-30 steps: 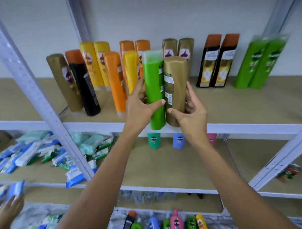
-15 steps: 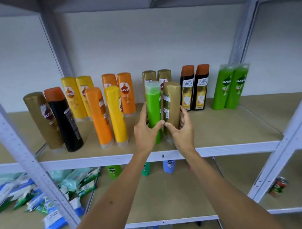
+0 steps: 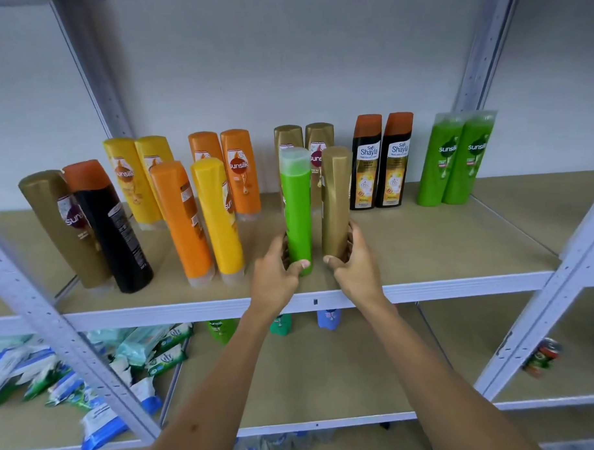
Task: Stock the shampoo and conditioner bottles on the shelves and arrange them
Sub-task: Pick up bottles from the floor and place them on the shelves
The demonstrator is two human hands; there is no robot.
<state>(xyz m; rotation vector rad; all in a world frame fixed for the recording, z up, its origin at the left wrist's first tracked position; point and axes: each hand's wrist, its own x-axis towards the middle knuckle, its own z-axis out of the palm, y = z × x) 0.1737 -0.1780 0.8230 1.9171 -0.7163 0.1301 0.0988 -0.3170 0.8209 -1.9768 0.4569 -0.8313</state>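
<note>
**Two bottles upright at the shelf front**

My left hand [image 3: 276, 273] grips the green bottle [image 3: 298, 211]; my right hand [image 3: 352, 263] grips the gold bottle [image 3: 335, 203] just beside it. Both stand near the front edge of the shelf [image 3: 459, 283], long axes vertical, a narrow gap between them. Matching pairs stand behind, so I judge a push straight back comes next.
</note>
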